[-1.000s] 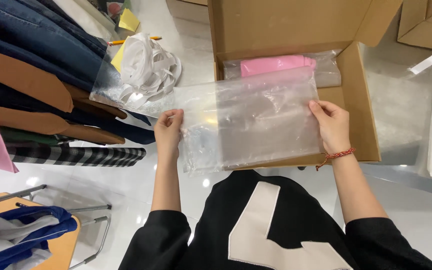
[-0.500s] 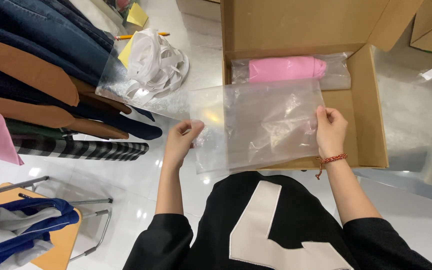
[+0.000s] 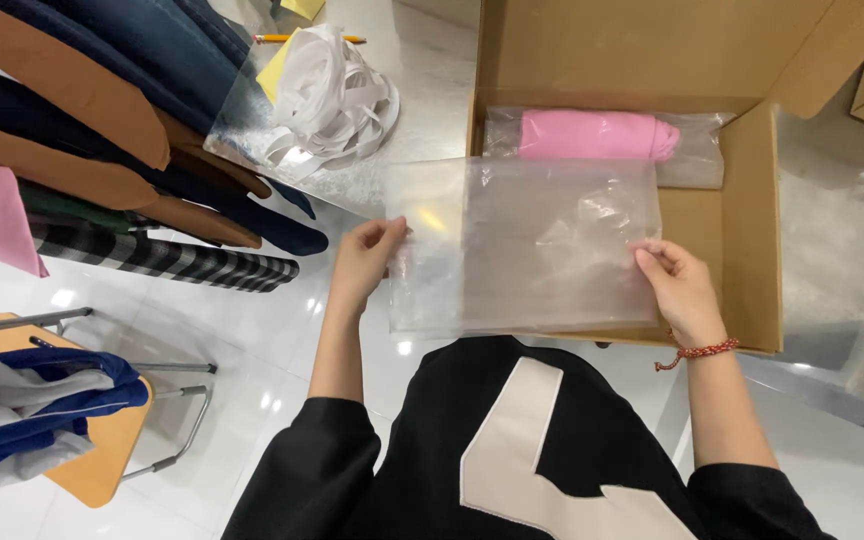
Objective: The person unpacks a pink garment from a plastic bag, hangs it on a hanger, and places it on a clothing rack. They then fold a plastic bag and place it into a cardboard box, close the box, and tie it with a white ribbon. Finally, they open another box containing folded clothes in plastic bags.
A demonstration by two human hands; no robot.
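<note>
Left hand (image 3: 367, 262) and right hand (image 3: 679, 288) are each pinching, fingers closed, one side edge of a clear plastic bag (image 3: 527, 245), holding it stretched flat between them above the counter (image 3: 282, 330). Just beyond the hands, an open cardboard box (image 3: 752, 230) is holding a bagged pink garment (image 3: 597, 135). Left of the left hand, folded clothes (image 3: 102, 150) are lying stacked.
</note>
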